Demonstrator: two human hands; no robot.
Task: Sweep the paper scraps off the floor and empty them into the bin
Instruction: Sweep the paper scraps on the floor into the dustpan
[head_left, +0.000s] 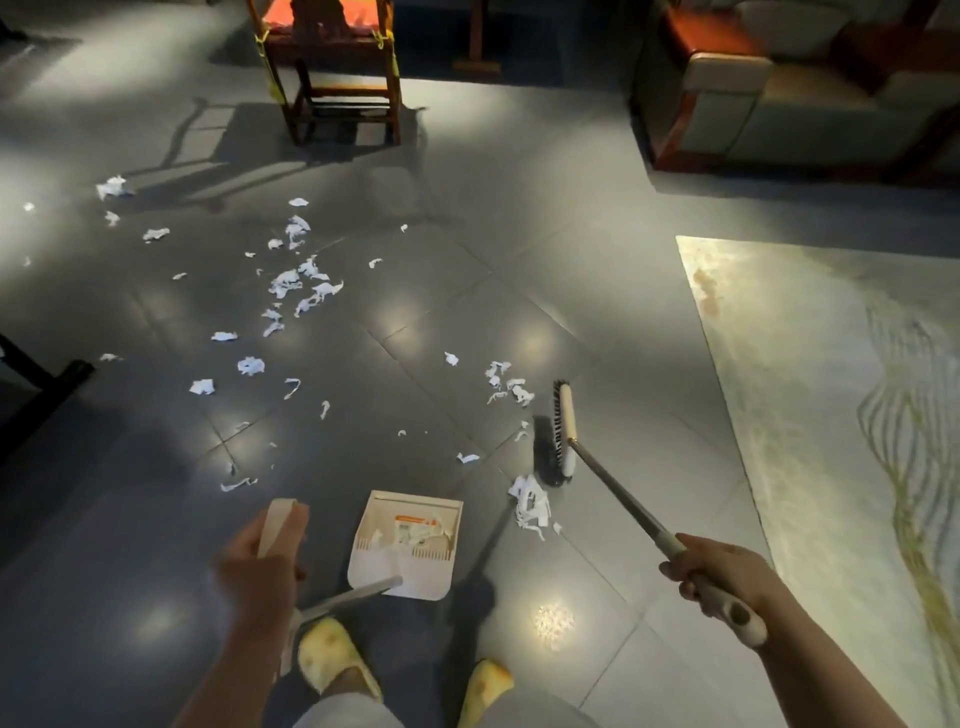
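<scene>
Two tools are in hand: my right hand (724, 574) grips the broom (563, 434) handle, my left hand (260, 561) grips the dustpan (408, 551) handle. Nearest paper scraps (530, 506) lie between brush head and pan mouth, just right of the pan; more scatter far left (301, 283).

Wooden chair (332, 73) at top centre, orange cushion on its seat, yellow ties hanging at the legs, standing on grey tiled floor (519, 270). Armchair (769, 98) at top right, pale upholstery with reddish wooden frame. Pale rug (831, 415) with wavy golden line pattern at right. Yellow slippers (332, 654), one pair, at bottom centre. Dark furniture base (41, 379) at left edge.
</scene>
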